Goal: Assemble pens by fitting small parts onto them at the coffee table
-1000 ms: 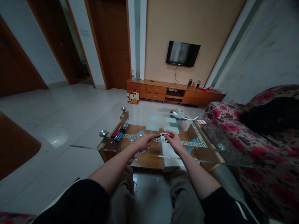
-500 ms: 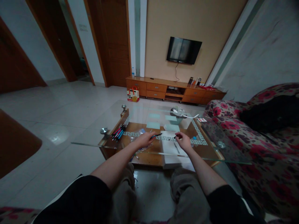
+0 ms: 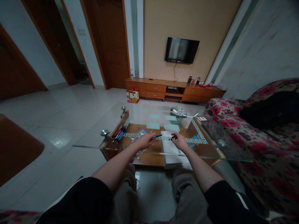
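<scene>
Over the glass coffee table (image 3: 91, 146), my left hand (image 3: 144, 141) is closed around a dark pen (image 3: 158, 136) with a bit of blue, its tip pointing right. My right hand (image 3: 180, 142) pinches a small black piece (image 3: 172, 138) that resembles a pen cap, a short gap from the pen's tip. Beneath the right hand is a thick white stack (image 3: 168, 152), perhaps paper; a slim dark item on it is mostly covered by the hand. Several pens (image 3: 118, 134) in red, blue and black lie bunched at the left. Crumpled clear plastic (image 3: 140, 134) sits behind my left hand.
At the table's far right stands a bowl (image 3: 177, 116) of mixed items, with a red-and-white card (image 3: 202, 119) nearby. A flowered sofa (image 3: 233, 124) borders the right side. Beyond are a TV cabinet (image 3: 154, 87) and a paper gift bag (image 3: 132, 95).
My right hand has moved a little left, bringing the small black piece closer to the pen's tip. The left hand keeps its hold on the pen. The view has shifted slightly.
</scene>
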The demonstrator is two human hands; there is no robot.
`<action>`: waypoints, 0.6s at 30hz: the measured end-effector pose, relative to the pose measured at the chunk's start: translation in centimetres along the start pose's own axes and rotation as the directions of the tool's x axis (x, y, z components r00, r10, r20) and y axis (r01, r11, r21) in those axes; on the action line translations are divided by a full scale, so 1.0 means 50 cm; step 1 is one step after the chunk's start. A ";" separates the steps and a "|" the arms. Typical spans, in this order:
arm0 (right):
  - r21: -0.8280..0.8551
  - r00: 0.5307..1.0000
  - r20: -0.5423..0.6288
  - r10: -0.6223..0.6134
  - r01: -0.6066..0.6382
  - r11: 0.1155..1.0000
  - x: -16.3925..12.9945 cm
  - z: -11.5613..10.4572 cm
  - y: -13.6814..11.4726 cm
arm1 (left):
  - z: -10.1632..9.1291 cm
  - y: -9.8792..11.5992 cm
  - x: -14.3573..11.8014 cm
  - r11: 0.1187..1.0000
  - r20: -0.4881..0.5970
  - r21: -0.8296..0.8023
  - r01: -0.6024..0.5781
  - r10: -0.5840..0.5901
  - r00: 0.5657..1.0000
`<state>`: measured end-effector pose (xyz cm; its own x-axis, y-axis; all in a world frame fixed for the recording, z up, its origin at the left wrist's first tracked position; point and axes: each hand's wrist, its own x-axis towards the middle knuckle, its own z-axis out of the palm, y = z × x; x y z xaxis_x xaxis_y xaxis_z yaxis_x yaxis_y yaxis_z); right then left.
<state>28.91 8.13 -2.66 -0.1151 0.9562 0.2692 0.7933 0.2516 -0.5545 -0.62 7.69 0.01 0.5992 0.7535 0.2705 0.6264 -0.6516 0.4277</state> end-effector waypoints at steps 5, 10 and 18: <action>-0.013 1.000 0.018 0.013 -0.013 1.000 -0.009 0.002 -0.004 | 0.002 0.003 0.003 1.000 0.018 0.021 -0.014 0.013 1.000; -0.038 0.999 -0.049 -0.003 0.001 0.999 -0.008 -0.035 -0.021 | 0.000 0.009 0.006 0.999 0.008 0.017 -0.031 0.031 0.999; 0.268 0.720 -0.657 -0.226 0.502 0.822 -0.059 -0.354 -0.372 | -0.016 0.029 0.010 1.000 0.029 -0.021 -0.012 0.013 0.999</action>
<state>25.07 -2.02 20.79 0.1305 0.5329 0.8360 0.4345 0.7272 -0.5314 0.17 7.20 1.43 0.6213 0.7423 0.2507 0.6086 -0.6588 0.4423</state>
